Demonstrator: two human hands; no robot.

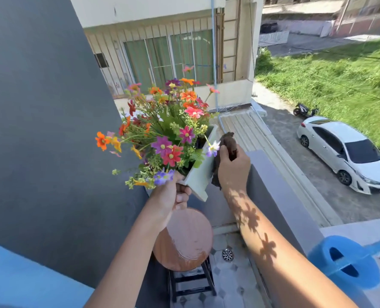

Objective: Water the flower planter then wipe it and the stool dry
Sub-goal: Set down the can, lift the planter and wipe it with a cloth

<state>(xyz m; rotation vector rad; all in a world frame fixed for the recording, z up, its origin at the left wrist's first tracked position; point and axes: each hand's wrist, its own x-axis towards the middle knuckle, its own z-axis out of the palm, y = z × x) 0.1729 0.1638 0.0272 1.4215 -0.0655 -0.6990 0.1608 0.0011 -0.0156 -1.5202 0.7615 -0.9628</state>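
Note:
A white rectangular planter (201, 172) full of colourful flowers (164, 127) is lifted and tilted above the stool. My left hand (173, 197) grips its near end from below. My right hand (232, 168) presses a dark brown cloth (228, 144) against the planter's right side wall. Below stands the stool (184, 240), with a round reddish-brown wooden seat that has wet streaks and with dark legs.
A blue watering can (344, 263) sits on the grey parapet ledge (280, 196) at the lower right. A dark grey wall (42, 130) rises on the left. The tiled balcony floor has a drain (228, 254). Far below are a white car and grass.

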